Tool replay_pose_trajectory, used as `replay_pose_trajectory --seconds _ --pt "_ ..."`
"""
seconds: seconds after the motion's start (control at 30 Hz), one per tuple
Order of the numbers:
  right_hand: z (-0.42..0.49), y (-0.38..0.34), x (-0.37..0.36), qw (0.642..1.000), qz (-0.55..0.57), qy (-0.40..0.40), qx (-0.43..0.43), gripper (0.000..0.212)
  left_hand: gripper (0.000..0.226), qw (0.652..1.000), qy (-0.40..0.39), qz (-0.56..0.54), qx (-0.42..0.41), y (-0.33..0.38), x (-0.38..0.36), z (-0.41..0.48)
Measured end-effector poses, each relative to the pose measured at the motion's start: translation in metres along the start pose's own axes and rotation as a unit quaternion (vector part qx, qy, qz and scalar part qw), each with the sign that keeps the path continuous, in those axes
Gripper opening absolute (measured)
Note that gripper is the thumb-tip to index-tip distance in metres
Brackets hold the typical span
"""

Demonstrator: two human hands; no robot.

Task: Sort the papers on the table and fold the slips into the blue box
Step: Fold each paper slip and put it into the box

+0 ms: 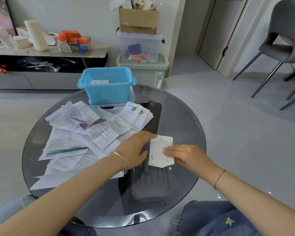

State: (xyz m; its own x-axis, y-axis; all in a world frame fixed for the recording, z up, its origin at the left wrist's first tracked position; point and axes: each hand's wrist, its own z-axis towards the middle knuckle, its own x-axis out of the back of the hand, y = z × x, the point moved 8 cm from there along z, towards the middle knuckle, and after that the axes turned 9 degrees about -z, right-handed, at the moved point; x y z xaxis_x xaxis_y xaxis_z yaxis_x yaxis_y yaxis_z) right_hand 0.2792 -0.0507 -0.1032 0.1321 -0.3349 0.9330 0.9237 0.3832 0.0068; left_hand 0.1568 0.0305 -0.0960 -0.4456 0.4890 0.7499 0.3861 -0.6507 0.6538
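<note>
A blue plastic box [107,92] stands at the far side of the round glass table [186,120], with a folded slip [100,82] inside it. Several printed papers [85,133] lie spread over the table's left half. A small folded white slip [159,151] lies on the glass near the middle. My right hand [186,155] presses on the slip's right edge with its fingers extended. My left hand [136,148] lies flat just left of the slip, its fingertips at the slip's upper left edge.
A white lid [107,105] sits under the blue box. A dark stand [148,178] shows through the glass. Behind the table are stacked storage bins [143,65], a cardboard box [138,19] and a low cabinet [46,53]. A grey chair [283,48] stands at right.
</note>
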Motion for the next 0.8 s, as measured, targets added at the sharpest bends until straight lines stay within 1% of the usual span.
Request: replay_pose_trajectory --seconds 0.03,0.07,0.1,0.13,0.17,0.2,0.23,0.3,0.33,0.4,0.47,0.5,0.57,0.73,0.8 --pt "-0.001 -0.001 0.0 1.0 -0.003 0.001 0.001 0.035 0.058 0.998 -0.036 0.035 -0.043 0.004 -0.008 -0.003" --pt "-0.002 -0.001 0.0 1.0 -0.009 0.0 0.003 0.028 0.059 0.993 -0.07 0.061 -0.066 0.006 -0.015 -0.006" --pt "-0.004 -0.002 0.001 1.0 -0.012 0.002 0.004 0.025 0.059 0.989 -0.098 0.085 -0.07 0.006 -0.022 -0.009" --pt "-0.005 -0.001 0.001 1.0 -0.005 0.0 -0.003 0.027 0.058 0.986 -0.119 0.104 -0.061 0.003 -0.026 -0.011" --pt "-0.006 0.002 0.0 0.999 0.024 -0.005 -0.028 0.028 0.057 0.984 -0.127 0.112 -0.058 0.003 -0.027 -0.013" --pt "-0.007 0.008 0.001 0.995 0.07 -0.004 -0.073 0.025 0.056 0.984 -0.124 0.11 -0.059 0.002 -0.025 -0.014" --pt "-0.009 0.015 0.001 0.985 0.121 -0.004 -0.125 0.022 0.056 0.987 -0.108 0.103 -0.061 0.003 -0.021 -0.014" --pt "-0.013 0.027 -0.001 0.954 0.199 0.003 -0.225 0.014 0.049 0.994 -0.076 0.072 -0.037 0.0 -0.013 -0.011" --pt "-0.015 0.033 -0.003 0.935 0.227 0.008 -0.272 0.011 0.043 0.998 -0.057 0.029 -0.013 -0.004 -0.011 -0.008" --pt "-0.017 0.042 -0.005 0.901 0.273 0.034 -0.336 0.015 0.028 0.995 0.001 -0.087 0.043 -0.014 -0.008 -0.001" --pt "-0.014 0.044 -0.004 0.881 0.302 0.057 -0.36 0.017 0.013 0.982 0.064 -0.15 0.1 -0.024 -0.003 0.006" --pt "-0.012 0.044 -0.004 0.876 0.307 0.059 -0.369 0.019 0.011 0.976 0.084 -0.158 0.125 -0.027 -0.002 0.008" --pt "-0.008 0.044 -0.005 0.87 0.308 0.05 -0.383 0.021 0.013 0.971 0.099 -0.156 0.153 -0.032 -0.002 0.011" --pt "-0.004 0.053 -0.011 0.852 0.308 0.034 -0.422 0.021 0.016 0.962 0.111 -0.164 0.185 -0.037 -0.002 0.014" --pt "-0.003 0.056 -0.014 0.846 0.31 0.016 -0.433 0.017 0.026 0.965 0.117 -0.147 0.181 -0.031 -0.001 0.012"
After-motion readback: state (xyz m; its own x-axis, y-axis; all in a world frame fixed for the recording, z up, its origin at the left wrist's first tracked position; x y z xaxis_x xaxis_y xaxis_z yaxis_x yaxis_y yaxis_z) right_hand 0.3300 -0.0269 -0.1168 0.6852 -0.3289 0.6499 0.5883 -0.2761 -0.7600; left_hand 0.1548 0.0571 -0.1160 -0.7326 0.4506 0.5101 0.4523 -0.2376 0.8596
